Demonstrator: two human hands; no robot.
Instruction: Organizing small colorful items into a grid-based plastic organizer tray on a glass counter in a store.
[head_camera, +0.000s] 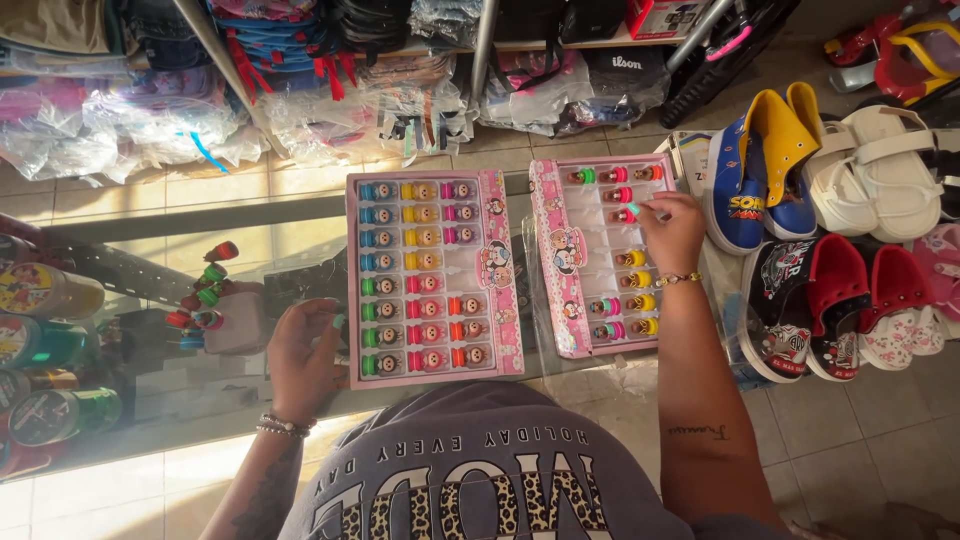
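fingertips of right hand (672, 232) pinch small plastic figure (634, 210); left hand (305, 355) rests flat on pink tray (432, 278).

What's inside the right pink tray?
The right pink tray holds small toy figures: three along the top row and others down its right column and lower middle. Most slots in the left column look empty. The right hand covers the slots beneath it.
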